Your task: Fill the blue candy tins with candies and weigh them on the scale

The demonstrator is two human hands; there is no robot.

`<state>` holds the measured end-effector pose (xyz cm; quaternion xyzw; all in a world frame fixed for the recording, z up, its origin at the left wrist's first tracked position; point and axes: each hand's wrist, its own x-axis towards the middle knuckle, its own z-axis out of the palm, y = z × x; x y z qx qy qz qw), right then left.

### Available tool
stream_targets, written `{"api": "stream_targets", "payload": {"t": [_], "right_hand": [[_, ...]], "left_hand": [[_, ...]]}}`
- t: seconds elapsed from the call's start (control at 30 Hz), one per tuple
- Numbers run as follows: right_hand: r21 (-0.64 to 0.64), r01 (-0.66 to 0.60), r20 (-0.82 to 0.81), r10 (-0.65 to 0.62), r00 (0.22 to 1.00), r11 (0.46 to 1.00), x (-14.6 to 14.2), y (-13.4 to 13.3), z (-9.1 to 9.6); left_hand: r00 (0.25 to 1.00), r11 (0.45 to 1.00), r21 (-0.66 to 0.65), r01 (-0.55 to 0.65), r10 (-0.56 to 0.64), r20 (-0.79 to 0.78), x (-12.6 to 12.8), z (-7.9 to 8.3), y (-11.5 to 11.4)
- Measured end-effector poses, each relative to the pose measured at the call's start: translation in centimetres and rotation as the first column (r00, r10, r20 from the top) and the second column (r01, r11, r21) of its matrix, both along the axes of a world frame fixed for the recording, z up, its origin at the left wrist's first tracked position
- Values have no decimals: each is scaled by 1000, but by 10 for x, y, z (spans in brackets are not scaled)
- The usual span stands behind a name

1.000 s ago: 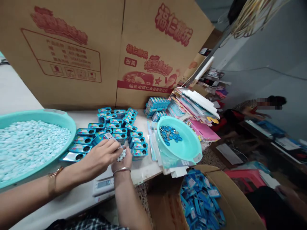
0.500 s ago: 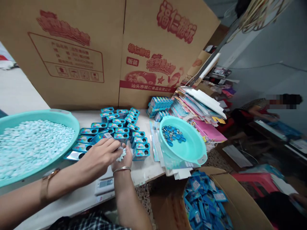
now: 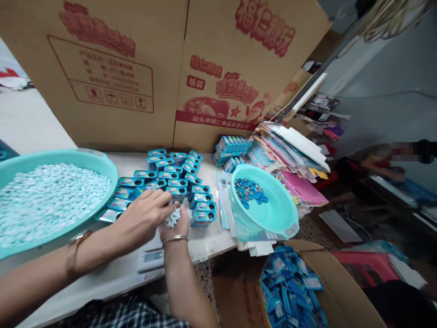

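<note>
My right hand (image 3: 173, 229) is turned palm up and cups a small heap of white candies (image 3: 173, 217). Above its palm, my left hand (image 3: 147, 214) bends its fingers down, with the fingertips at the edge of the heap. Whatever those fingers may pinch is hidden. Just beyond both hands stand several small blue tins (image 3: 177, 183), their tops showing a round dark hole. A digital scale (image 3: 152, 260) lies under my wrists, partly covered. To the left, a large turquoise basin (image 3: 114, 169) is full of the same pale candies.
A second turquoise basin (image 3: 273, 205) on the right holds blue and silver round caps. Below it, an open carton (image 3: 341, 291) contains blue packs. Large cardboard boxes (image 3: 136, 123) wall off the back. Stacked printed sheets (image 3: 290, 146) stand rightward; another person (image 3: 372, 159) sits far right.
The view has shifted slightly. My left fingers have drawn back a little from the palm, so more of the candies show. The right hand still cups them.
</note>
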<state>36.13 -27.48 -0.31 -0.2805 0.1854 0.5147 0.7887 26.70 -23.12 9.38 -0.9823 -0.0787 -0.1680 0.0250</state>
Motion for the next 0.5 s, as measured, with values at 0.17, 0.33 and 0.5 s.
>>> {"api": "stream_targets", "payload": {"t": [0.17, 0.33, 0.5], "right_hand": [[6, -18, -47, 18, 999, 1000, -1, -1, 1], [-24, -63, -95, 60, 994, 998, -3, 1, -3], [-3, -127, 17, 127, 992, 992, 9, -9, -12]], "left_hand": [[1000, 998, -59, 2, -3, -11, 1, 0, 0], [1000, 993, -114, -28, 28, 0, 1, -4, 5], [983, 946, -293, -136, 165, 77, -6, -7, 6]]}}
